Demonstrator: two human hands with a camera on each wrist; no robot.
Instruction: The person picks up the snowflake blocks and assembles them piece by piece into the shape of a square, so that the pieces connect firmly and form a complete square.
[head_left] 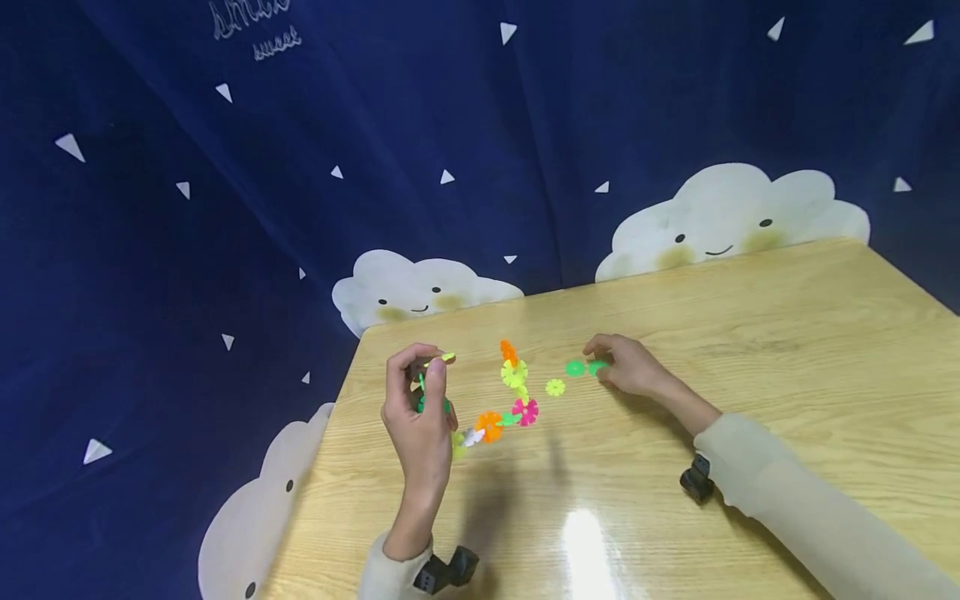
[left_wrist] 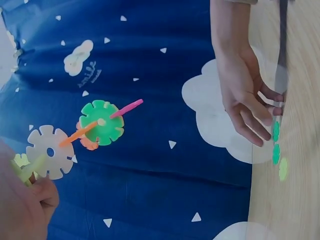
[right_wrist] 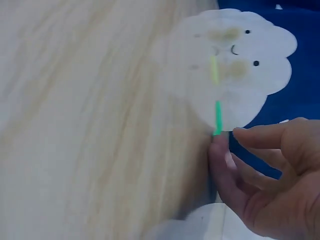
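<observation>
My left hand (head_left: 422, 417) grips a chain of notched plastic flower discs, fingers curled round its near end. Raised over the table, the chain runs rightward through a white disc (left_wrist: 50, 151), an orange disc (head_left: 490, 427), a green disc (left_wrist: 102, 123) and a pink disc (head_left: 526, 412), then turns up to a yellow disc (head_left: 514, 373). Green discs inside the left hand are partly hidden by its fingers. My right hand (head_left: 633, 367) is low at the table, its fingers parted, fingertips right at a loose green disc (head_left: 597, 367) that they partly cover.
Beside the right hand, another green disc (head_left: 574, 368) and a yellow disc (head_left: 555, 387) lie on the wooden table (head_left: 750, 333). A dark blue curtain (head_left: 450, 108) with white triangles and clouds hangs along the table's back and left edges.
</observation>
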